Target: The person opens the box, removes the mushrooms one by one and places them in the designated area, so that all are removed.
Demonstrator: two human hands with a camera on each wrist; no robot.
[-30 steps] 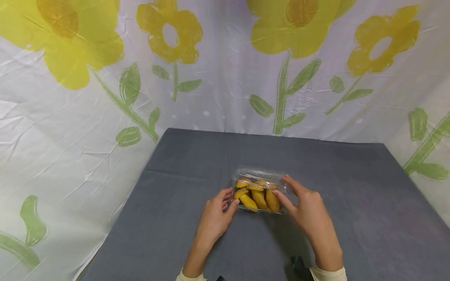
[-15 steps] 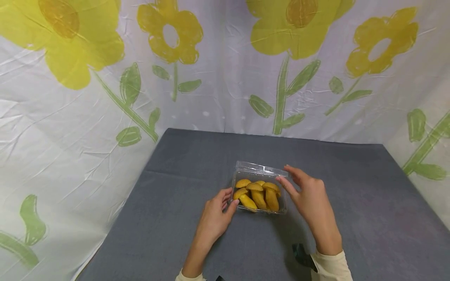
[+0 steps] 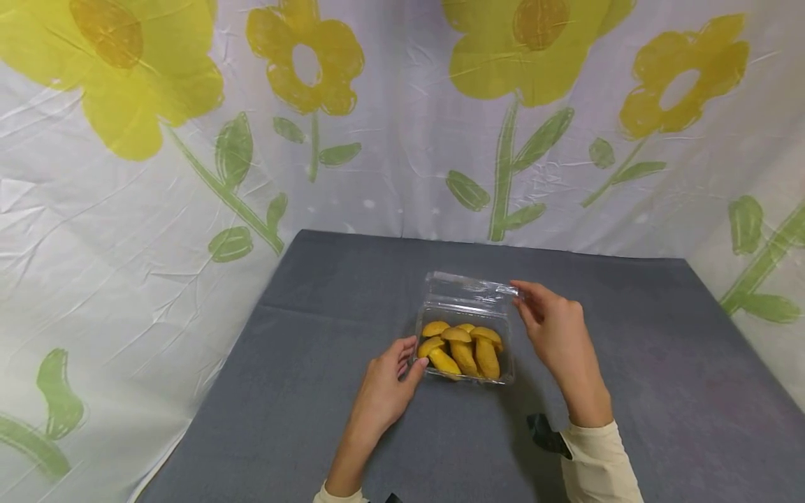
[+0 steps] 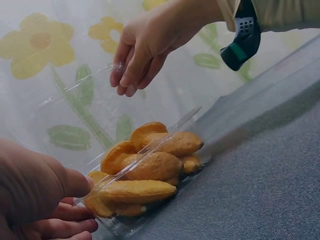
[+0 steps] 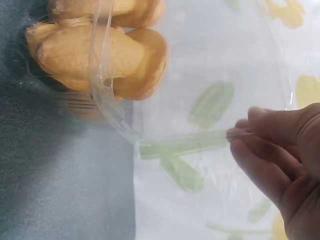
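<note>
Clear plastic clamshell box (image 3: 464, 349), hinged at the far side, stood near the middle of the grey table (image 3: 629, 363). Opening was judged well under way: lid (image 3: 468, 290) was raised upright off the tray, though not laid fully back; nothing had been removed.

Right hand (image 3: 550, 325): fingers pinched the lid's right corner, holding it up.

Left hand (image 3: 386, 384): fingers curled, thumb and fingertips against the tray's near-left corner, steadying it.

Contents: several small golden-yellow baked cakes (image 4: 150, 167), oval and shell-like, packed close and partly overlapping, filling the tray to about rim height. Exact count could not be told.

Behind the table: a white cloth backdrop (image 3: 402, 140) printed with yellow flowers
</note>
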